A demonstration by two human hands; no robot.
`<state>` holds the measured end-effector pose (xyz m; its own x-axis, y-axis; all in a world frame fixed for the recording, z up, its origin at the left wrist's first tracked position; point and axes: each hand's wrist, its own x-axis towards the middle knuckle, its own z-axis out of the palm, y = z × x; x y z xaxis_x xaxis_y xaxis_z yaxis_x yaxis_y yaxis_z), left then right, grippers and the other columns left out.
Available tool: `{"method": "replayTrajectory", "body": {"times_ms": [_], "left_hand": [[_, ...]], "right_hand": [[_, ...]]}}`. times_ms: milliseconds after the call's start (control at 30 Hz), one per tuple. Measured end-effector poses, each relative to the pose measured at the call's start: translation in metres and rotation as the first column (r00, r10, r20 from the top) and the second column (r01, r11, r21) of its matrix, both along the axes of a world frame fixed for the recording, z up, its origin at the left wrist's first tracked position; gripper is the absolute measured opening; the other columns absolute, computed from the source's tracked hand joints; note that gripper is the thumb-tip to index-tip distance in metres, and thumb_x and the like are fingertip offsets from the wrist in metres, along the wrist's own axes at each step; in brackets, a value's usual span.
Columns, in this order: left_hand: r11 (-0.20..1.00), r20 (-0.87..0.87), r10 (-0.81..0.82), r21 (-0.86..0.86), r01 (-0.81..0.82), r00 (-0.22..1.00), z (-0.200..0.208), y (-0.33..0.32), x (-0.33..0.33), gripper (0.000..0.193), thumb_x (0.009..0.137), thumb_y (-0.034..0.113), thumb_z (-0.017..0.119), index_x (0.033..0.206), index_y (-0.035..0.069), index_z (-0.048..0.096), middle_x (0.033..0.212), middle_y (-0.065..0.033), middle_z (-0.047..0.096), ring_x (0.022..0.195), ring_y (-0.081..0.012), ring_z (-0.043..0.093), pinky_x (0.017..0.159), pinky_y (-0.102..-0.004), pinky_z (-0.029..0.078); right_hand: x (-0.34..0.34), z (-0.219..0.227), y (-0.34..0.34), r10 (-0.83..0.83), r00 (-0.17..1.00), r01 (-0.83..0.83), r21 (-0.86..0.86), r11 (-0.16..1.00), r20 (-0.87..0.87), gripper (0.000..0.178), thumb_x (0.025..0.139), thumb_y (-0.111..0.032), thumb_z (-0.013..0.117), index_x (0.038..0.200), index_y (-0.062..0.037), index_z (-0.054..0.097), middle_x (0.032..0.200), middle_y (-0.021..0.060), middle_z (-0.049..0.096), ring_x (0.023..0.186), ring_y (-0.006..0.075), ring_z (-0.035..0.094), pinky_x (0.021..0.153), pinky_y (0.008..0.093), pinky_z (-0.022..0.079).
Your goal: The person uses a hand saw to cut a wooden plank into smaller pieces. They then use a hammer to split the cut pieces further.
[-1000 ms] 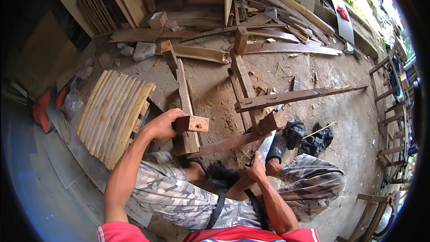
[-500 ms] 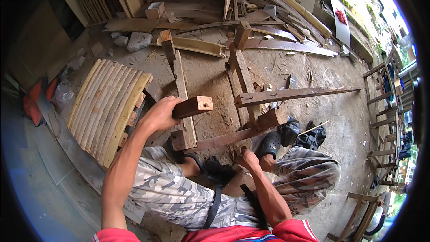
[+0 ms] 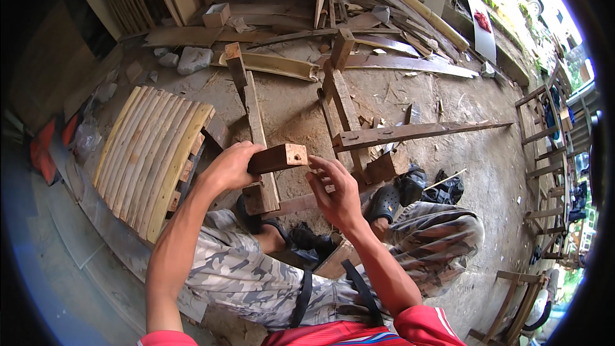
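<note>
A wooden frame of dark, squared timbers stands on the ground before me, with a long rail running away from me. My left hand is closed around a short square post of this frame. The post's pale cut end faces right and has a dark hole in it. Close to that end is my right hand, its fingers partly bent and apart, the index fingertip near the hole. I see nothing held in it. Across the frame's right side lies a long tapering timber; below it sits another block-ended post.
A slatted wooden panel lies at the left. Black plastic bags rest by my right foot. Scrap boards and a bamboo pole are piled at the back. Wooden frames line the right side.
My right hand has risen from low beside my right foot to the post's holed end, and its fingers have spread. My left hand keeps its grip on the post.
</note>
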<state>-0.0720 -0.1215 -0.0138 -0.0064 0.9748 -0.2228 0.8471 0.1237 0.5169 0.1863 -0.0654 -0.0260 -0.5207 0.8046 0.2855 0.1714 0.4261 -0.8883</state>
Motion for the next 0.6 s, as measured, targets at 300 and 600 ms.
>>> {"method": "replayTrajectory", "body": {"times_ms": [300, 600], "left_hand": [[0.994, 0.003, -0.020, -0.109, 0.020, 1.000, 0.001, 0.003, 0.003, 0.064, 0.067, -0.006, 0.069, 0.130, 0.003, 0.062, 0.123, -0.0201, 0.064, 0.122, -0.0372, 0.058, 0.105, -0.0409, 0.047], [0.986, -0.032, -0.052, -0.160, 0.046, 0.998, 0.000, 0.003, -0.001, 0.060, 0.068, -0.006, 0.068, 0.127, 0.004, 0.065, 0.120, -0.0195, 0.065, 0.120, -0.0369, 0.059, 0.105, -0.0412, 0.047]], "right_hand": [[-0.024, -0.029, -0.004, -0.097, 0.977, 0.044, -0.262, 0.964, -0.192, 0.022, 0.092, -0.009, 0.076, 0.114, -0.0033, 0.076, 0.104, 0.0055, 0.067, 0.084, 0.0113, 0.065, 0.069, 0.0262, 0.054], [-0.021, -0.037, 0.004, -0.114, 0.949, -0.109, -0.646, 0.755, -0.293, 0.019, 0.091, -0.008, 0.078, 0.107, 0.0004, 0.077, 0.096, 0.0050, 0.069, 0.077, 0.0097, 0.063, 0.067, 0.0238, 0.053]]}}
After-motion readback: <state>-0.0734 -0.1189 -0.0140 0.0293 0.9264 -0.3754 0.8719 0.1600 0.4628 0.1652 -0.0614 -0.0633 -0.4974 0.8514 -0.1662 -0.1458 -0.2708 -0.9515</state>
